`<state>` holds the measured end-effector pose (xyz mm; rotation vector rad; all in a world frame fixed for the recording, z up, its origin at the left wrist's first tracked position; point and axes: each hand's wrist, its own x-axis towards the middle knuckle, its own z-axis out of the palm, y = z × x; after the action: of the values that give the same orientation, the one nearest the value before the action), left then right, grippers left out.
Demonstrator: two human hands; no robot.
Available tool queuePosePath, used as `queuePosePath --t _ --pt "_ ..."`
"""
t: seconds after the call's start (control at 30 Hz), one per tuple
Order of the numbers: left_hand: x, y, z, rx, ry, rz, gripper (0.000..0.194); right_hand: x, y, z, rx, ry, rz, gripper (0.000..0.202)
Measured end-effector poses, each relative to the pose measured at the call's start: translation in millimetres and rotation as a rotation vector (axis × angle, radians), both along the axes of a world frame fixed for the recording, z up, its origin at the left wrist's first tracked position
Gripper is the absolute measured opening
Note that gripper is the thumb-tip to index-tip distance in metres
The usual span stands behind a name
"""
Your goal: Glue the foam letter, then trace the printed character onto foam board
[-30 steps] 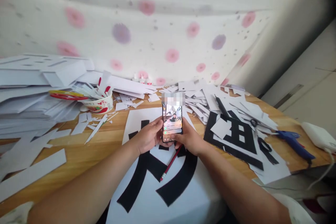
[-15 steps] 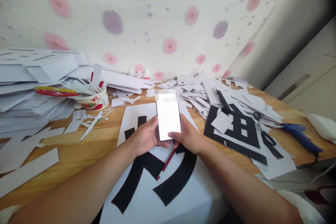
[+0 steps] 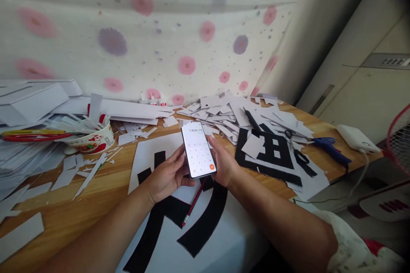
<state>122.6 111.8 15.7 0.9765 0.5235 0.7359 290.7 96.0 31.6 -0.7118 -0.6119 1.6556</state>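
A smartphone with a calculator on its lit screen is held over the middle of the table. The display reads 1,820×78. My left hand grips its left edge, the fingers partly hidden behind it. On the other side my right hand is closed against the right edge, its fingertips mostly out of sight. A red pencil with an eraser end slants down from beneath the phone; I cannot tell whether the right hand holds it. Below lies a white sheet bearing large black character strokes.
A paper tub of white strips stands left, beside stacked white boards. Cut scraps pile up at the back. On the right lie a black cut-out character, scissors, a blue glue gun and a white box.
The view has turned right and tilted up slightly. The right thumb has moved off the screen to the phone's edge, and the display now shows the calculator clearly.
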Motion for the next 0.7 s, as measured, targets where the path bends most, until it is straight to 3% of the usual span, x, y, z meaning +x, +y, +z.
queuePosePath --t 0.07,0.17,0.27,0.37,0.53,0.7 --pt "-5 4 0.5 0.137 0.132 0.018 0.049 6 -1 1.4 -0.099 -0.004 -0.036 0.032" --pt "-15 14 0.6 0.473 0.459 0.127 0.048 31 -3 0.5 -0.095 -0.096 -0.145 0.032" --pt "-23 24 -1.9 0.907 0.850 0.184 0.045 78 -8 -3.7 -0.081 -0.284 -0.256 0.033" --pt "-26 31 -9.8 1.217 1.069 0.098 0.041 134 -21 -10.6 -0.075 -0.495 -0.360 0.038" --pt "-26 36 -28.8 1.368 1.193 0.005 0.042 199 -46 -23.5 -0.159 -0.861 -0.506 0.039" --pt "-26 35 -36.8 1.471 1.255 -0.007 0.043 219 -50 -34.5 -0.135 -1.162 -0.555 0.045"
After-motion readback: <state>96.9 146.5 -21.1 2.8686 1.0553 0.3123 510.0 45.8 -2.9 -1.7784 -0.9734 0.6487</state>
